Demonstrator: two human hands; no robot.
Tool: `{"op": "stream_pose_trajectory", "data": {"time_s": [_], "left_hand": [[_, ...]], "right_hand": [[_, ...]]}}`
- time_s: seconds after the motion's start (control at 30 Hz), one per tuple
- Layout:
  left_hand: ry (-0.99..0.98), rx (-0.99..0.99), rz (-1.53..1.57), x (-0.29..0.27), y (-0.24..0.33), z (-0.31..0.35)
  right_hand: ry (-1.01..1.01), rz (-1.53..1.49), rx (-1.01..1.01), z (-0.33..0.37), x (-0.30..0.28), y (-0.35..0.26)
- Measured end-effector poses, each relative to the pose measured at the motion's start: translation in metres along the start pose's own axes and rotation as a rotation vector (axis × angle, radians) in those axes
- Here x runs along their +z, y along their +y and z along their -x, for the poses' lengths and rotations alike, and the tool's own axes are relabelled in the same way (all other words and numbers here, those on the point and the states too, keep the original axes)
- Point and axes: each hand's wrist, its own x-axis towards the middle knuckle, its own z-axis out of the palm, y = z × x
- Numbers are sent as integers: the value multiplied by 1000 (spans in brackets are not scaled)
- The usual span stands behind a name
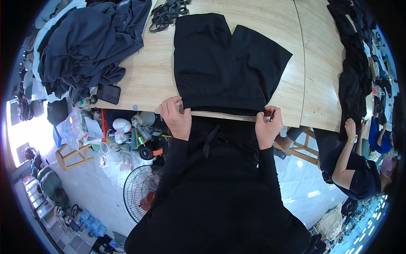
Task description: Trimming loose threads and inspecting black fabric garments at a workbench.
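Note:
A pair of black shorts (224, 67) lies flat on the wooden table, legs pointing away and waistband along the near edge. My left hand (176, 118) pinches the left end of the waistband between thumb and fingers. At the opposite end, my right hand (269, 126) is closed on the waistband's right corner. A small thin object (270, 120) pokes out between the right fingers, too small to name. The waistband is stretched almost straight between both hands.
Left on the table (146, 80) are a heap of dark navy garments (91, 38), a phone (108, 94) and a bundle of black straps (168, 15). A fan (141, 192) stands below at left. To the right, a co-worker (355, 169) handles dark cloth (355, 80).

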Motion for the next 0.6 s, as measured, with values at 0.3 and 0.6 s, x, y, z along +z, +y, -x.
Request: {"op": "stream_pose_trajectory", "data": {"time_s": [0.3, 0.6], "left_hand": [[-175, -372, 599, 4, 6, -8], [-563, -1245, 1888, -53, -9, -70]], "right_hand": [[-122, -959, 635, -12, -2, -16], [-167, -1440, 820, -52, -49, -40]]}}
